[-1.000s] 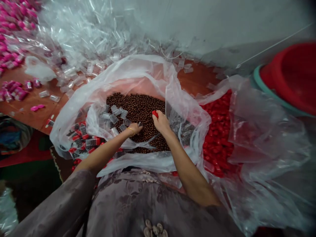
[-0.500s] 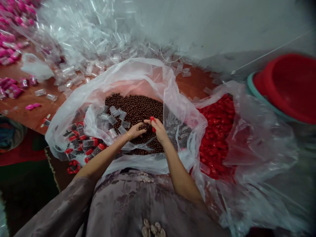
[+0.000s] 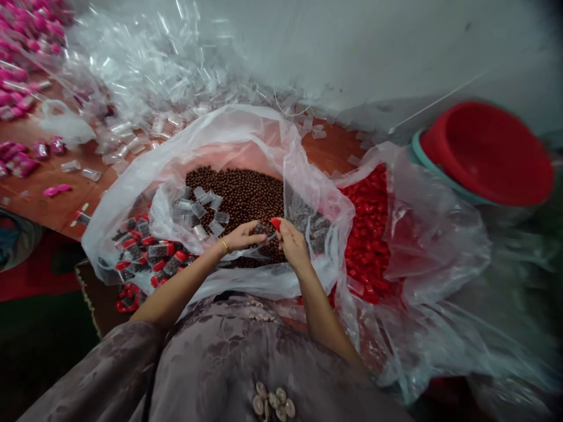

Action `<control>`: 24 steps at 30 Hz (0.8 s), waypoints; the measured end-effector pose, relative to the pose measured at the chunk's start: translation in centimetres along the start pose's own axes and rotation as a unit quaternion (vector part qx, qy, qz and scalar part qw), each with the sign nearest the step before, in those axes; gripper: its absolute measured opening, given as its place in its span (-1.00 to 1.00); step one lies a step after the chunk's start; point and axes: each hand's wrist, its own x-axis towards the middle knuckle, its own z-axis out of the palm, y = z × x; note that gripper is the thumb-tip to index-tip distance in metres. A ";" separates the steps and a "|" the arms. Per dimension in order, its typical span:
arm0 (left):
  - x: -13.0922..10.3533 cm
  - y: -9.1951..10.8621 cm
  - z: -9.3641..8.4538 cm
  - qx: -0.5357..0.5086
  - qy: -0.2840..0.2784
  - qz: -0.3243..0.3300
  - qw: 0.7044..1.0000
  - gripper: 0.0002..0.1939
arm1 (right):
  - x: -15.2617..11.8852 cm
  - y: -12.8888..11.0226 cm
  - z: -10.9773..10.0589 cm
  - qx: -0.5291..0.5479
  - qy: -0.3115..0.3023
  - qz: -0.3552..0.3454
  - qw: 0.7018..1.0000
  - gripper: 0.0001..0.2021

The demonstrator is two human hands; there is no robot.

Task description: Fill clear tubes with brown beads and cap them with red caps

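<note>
My left hand is closed around a clear container with dark contents, above a heap of brown balls in a white plastic bag. Close to its right side, my right hand pinches a red cap near the container's end. Whether cap and container touch is too small to tell. Empty clear containers lie left of the balls. Filled containers with red caps are piled at the bag's left side.
Red caps fill another plastic bag at the right. Red and teal basins stand beyond it. Clear containers are heaped at the back; pink packages lie at the far left.
My right hand has turned and come down, with the red cap now upright between its fingers near the container. My left hand has shifted slightly down. The view has swung a little rightward.
</note>
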 end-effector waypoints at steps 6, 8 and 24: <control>-1.0 0.3 1.3 -0.077 -0.028 -0.038 0.996 -0.55 | -0.2 -0.2 0.1 0.027 0.026 0.044 0.998 -0.57; -1.1 0.2 1.2 -0.056 -0.023 -0.030 0.998 -0.55 | -0.4 -0.2 0.1 0.045 0.029 0.054 0.997 -0.57; -1.6 0.5 2.0 0.214 0.061 0.064 0.973 -0.78 | -2.0 -0.9 0.1 -0.066 -0.038 -0.011 0.997 -0.56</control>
